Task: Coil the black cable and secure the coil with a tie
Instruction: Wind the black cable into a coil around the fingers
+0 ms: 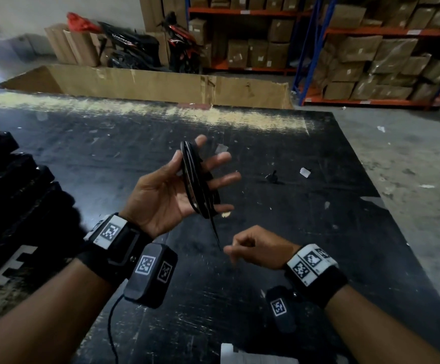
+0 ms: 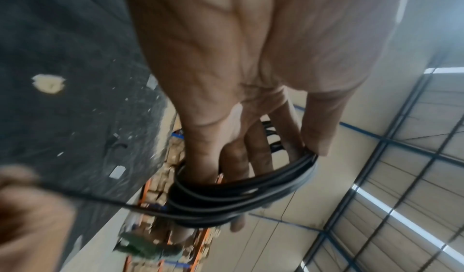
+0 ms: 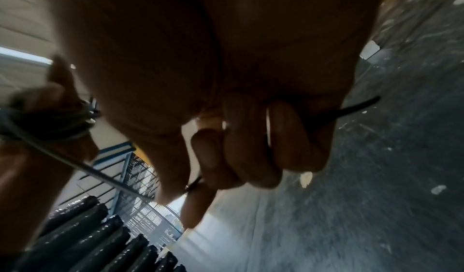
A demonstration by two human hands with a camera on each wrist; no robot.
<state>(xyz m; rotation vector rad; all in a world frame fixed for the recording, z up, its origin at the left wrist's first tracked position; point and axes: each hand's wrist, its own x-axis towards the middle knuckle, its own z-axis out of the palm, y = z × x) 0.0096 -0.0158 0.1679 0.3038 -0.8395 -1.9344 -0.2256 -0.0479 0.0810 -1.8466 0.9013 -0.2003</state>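
The black cable (image 1: 200,179) is wound in several loops round the spread fingers of my left hand (image 1: 166,193), held palm up above the black table. In the left wrist view the thumb tip presses the coil (image 2: 238,203) against the index finger. A straight tail of cable (image 1: 215,232) runs down from the coil to my right hand (image 1: 253,248), which is below and to the right. The right hand (image 3: 238,137) grips that tail in curled fingers, and the cable's end (image 3: 361,105) sticks out past the fist. I see no tie on the coil.
The scratched black table (image 1: 292,258) carries white scraps (image 1: 305,172) and a small black piece (image 1: 274,177). Stacked black items (image 1: 11,193) fill the left edge. A long cardboard box (image 1: 161,82), motorbikes and shelves of cartons (image 1: 371,61) stand behind.
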